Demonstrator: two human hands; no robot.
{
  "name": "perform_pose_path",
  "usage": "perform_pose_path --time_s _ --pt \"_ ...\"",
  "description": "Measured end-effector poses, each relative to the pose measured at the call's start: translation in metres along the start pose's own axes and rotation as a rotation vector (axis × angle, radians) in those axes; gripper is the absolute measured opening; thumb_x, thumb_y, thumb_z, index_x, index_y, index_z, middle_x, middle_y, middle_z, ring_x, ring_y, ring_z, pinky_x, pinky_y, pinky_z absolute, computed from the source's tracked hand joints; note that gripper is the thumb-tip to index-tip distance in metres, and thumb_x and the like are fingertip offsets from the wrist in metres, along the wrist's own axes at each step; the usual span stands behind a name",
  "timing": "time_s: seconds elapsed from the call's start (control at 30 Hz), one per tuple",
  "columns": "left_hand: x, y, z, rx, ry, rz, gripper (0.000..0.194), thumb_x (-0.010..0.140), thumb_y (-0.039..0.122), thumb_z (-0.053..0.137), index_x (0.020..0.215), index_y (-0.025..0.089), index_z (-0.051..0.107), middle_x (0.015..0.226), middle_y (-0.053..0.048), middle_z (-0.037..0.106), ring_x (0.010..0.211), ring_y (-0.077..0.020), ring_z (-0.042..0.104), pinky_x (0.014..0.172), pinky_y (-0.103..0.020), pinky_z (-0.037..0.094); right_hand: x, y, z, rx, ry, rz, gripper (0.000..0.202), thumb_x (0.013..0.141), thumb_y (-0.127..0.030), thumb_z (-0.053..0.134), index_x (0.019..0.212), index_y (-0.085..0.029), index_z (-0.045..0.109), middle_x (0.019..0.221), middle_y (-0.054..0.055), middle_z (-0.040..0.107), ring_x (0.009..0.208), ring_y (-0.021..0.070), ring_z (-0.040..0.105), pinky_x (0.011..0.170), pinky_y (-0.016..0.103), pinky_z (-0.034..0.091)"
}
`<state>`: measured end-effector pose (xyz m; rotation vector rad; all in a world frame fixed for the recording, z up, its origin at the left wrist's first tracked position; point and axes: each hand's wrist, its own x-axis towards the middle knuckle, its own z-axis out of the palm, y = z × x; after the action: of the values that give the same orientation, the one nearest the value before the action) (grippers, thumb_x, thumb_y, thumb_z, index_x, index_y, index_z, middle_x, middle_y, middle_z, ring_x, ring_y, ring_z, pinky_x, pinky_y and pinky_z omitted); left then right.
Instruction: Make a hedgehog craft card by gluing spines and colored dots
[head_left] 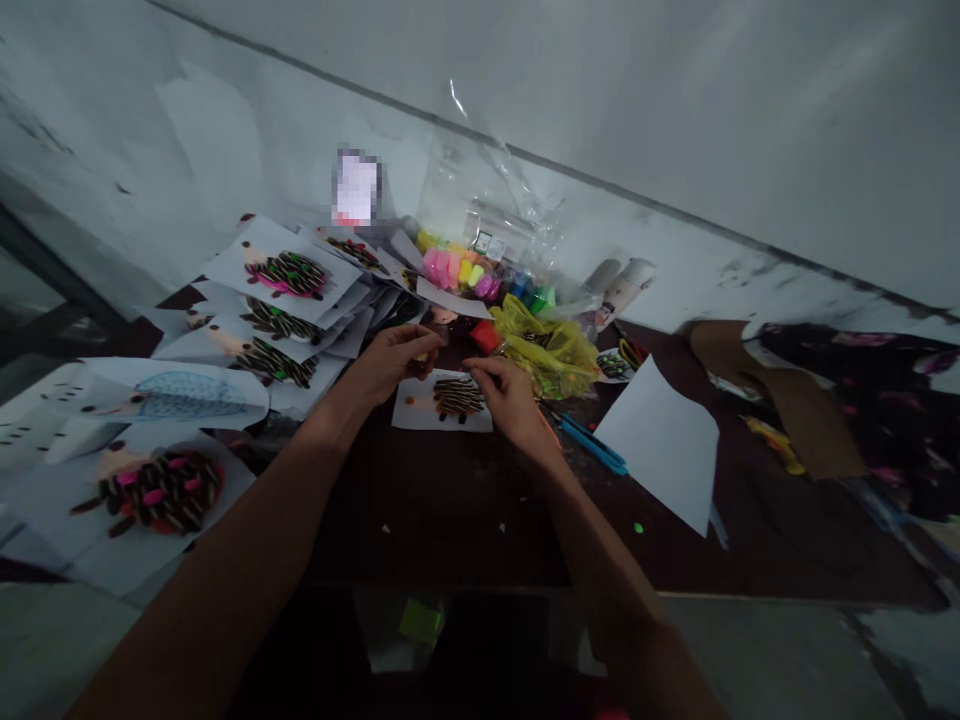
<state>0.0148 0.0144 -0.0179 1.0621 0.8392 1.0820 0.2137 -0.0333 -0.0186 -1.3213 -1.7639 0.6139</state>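
A small white card (409, 415) bearing a hedgehog figure with dark, stick-like spines (459, 397) lies on the dark table between my hands. My left hand (394, 362) is closed above the card's upper left corner. Something small and yellowish shows at its fingers, too dim to name. Over the card's right side, my right hand (510, 395) is closed in a pinch. Whatever its fingertips hold, if anything, is too small to make out. Just beyond the hands are a red block (485, 337) and a crumpled yellow plastic bag (544, 345).
Piled hedgehog cards (289, 272) cover the left side. A clear bag of colourful clay (480, 275) stands against the wall. To the right lie light-blue scissors or a similar tool (592, 443), a white sheet (660, 440), brown cardboard (810, 420) and dark floral cloth (862, 400).
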Motion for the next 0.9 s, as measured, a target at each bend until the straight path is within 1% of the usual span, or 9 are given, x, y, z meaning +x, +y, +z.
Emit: perform_pose_path --time_s 0.1,0.2,0.27,0.33,0.43,0.53,0.7,0.9 --pt "0.000 -0.001 0.000 0.008 -0.005 0.007 0.026 0.072 0.040 0.079 0.073 0.019 0.065 0.066 0.002 0.059 0.053 -0.0094 0.051 0.050 -0.023 0.041 -0.001 -0.002 0.000 -0.052 -0.006 -0.016 0.019 0.094 -0.022 0.060 0.096 -0.022 0.079 0.100 0.007 0.077 0.092 0.0203 0.068 0.089 0.034 0.050" --pt "0.000 -0.002 0.000 0.007 -0.008 0.012 0.027 0.071 0.041 0.080 0.074 0.018 0.065 0.066 0.002 0.059 0.053 -0.0095 0.051 0.050 -0.023 0.041 -0.002 -0.003 0.000 -0.079 -0.012 -0.004 0.015 0.091 -0.020 0.062 0.094 -0.021 0.077 0.092 0.005 0.074 0.086 0.0195 0.066 0.083 0.032 0.050" --pt "0.000 -0.001 0.000 0.001 -0.010 0.011 0.027 0.070 0.041 0.080 0.073 0.018 0.065 0.065 0.002 0.058 0.053 -0.0094 0.051 0.050 -0.023 0.041 -0.002 -0.004 -0.001 -0.119 -0.036 -0.024 0.013 0.091 -0.020 0.063 0.091 -0.021 0.076 0.089 0.004 0.072 0.085 0.0196 0.065 0.081 0.031 0.049" --pt "0.000 0.000 0.001 0.002 -0.012 0.012 0.027 0.069 0.040 0.080 0.073 0.018 0.065 0.064 0.002 0.058 0.053 -0.0094 0.051 0.050 -0.023 0.041 -0.002 -0.005 -0.001 -0.178 -0.054 -0.064 0.012 0.092 -0.020 0.065 0.091 -0.021 0.077 0.093 0.006 0.071 0.089 0.0206 0.065 0.084 0.032 0.049" --pt "0.000 0.000 0.001 0.010 -0.012 0.015 0.027 0.069 0.040 0.080 0.073 0.018 0.064 0.064 0.003 0.057 0.054 -0.0098 0.051 0.050 -0.023 0.041 -0.002 -0.004 0.001 -0.246 -0.064 -0.092 0.015 0.093 -0.021 0.065 0.096 -0.020 0.080 0.100 0.009 0.070 0.094 0.0218 0.065 0.086 0.033 0.049" --pt "0.000 -0.001 0.001 0.003 -0.005 0.004 0.027 0.069 0.039 0.081 0.073 0.018 0.064 0.064 0.002 0.058 0.054 -0.0101 0.051 0.050 -0.023 0.041 -0.001 0.000 0.005 -0.268 -0.082 -0.092 0.019 0.094 -0.020 0.063 0.100 -0.021 0.082 0.100 0.009 0.069 0.093 0.0212 0.065 0.086 0.033 0.050" --pt "0.000 0.000 0.001 -0.005 -0.009 0.004 0.029 0.069 0.040 0.081 0.072 0.018 0.063 0.066 0.002 0.059 0.053 -0.0097 0.051 0.050 -0.023 0.040 -0.001 0.006 0.011 -0.295 -0.105 -0.104 0.018 0.093 -0.019 0.067 0.101 -0.022 0.083 0.099 0.008 0.070 0.092 0.0201 0.065 0.084 0.031 0.050" --pt "0.000 0.000 0.000 0.034 -0.028 0.009 0.032 0.071 0.043 0.080 0.074 0.018 0.061 0.066 0.003 0.058 0.053 -0.0090 0.052 0.052 -0.023 0.041 0.000 0.005 0.011 -0.342 -0.133 -0.112 0.019 0.092 -0.020 0.068 0.106 -0.022 0.081 0.100 0.008 0.070 0.092 0.0199 0.065 0.084 0.031 0.050"
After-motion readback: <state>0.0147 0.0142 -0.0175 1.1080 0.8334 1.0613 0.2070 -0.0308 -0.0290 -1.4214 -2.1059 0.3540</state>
